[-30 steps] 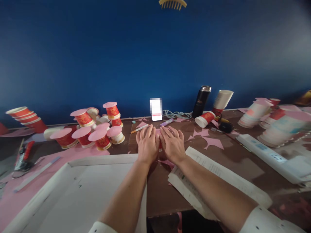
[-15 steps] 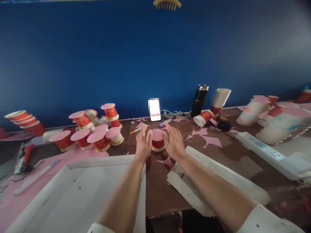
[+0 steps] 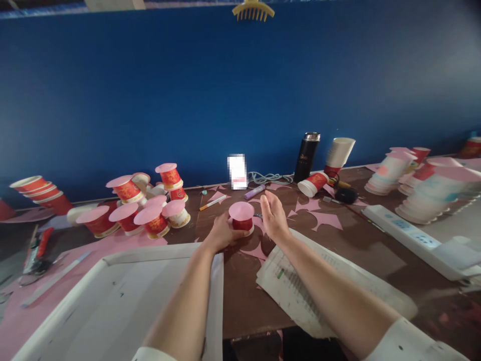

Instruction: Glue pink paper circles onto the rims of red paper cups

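Observation:
An upside-down red paper cup [image 3: 242, 225] with a round pink paper disc [image 3: 241, 210] on top stands on the brown table in front of me. My left hand [image 3: 222, 232] is wrapped round its left side and lower front, thumb across the front. To the right of the cup, my right hand [image 3: 274, 215] is raised with fingers stretched and holds nothing. Part of a pair of scissors [image 3: 257, 215] seems to show between the cup and my right hand. Pink paper scraps [image 3: 255, 251] lie close by.
Several disc-topped cups [image 3: 152, 223] stand at the left beside a white tray [image 3: 150, 248]. A phone [image 3: 237, 171], purple glue stick [image 3: 254, 191] and black flask [image 3: 307, 158] are at the back. Papers [image 3: 285, 273] lie under my right forearm; a power strip [image 3: 409, 235] is farther right.
My left hand has lowered and closed round the cup. My right hand has drawn away from it to the right. The pink disc now shows fully.

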A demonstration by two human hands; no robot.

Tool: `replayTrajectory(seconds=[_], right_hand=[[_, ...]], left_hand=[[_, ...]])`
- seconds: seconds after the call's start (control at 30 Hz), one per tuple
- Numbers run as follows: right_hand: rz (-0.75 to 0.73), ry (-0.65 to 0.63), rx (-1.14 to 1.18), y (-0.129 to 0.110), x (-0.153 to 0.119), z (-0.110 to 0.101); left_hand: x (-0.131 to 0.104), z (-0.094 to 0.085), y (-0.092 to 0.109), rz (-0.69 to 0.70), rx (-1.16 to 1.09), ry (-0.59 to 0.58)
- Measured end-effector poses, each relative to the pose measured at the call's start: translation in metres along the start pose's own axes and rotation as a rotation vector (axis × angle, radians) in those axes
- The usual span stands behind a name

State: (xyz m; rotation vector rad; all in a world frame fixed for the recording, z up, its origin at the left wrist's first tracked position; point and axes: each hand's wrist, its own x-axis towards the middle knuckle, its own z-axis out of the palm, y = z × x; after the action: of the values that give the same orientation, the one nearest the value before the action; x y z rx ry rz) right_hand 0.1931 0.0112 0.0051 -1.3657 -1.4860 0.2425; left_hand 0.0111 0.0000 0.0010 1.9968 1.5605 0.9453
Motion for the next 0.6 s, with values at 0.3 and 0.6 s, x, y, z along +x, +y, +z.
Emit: replayTrajectory(seconds=[0.3,0.6], right_hand=[[0.169,-0.009,0.259,-0.005,-0.001,-0.003],[0.491,-0.306,0.834,-0.012,-0.004,-0.001]], left_hand=[[0.002,0.008,-0.002,0.151,0.014,0.218],[0.003,0.007,-0.008,0.399,0.164,0.453]])
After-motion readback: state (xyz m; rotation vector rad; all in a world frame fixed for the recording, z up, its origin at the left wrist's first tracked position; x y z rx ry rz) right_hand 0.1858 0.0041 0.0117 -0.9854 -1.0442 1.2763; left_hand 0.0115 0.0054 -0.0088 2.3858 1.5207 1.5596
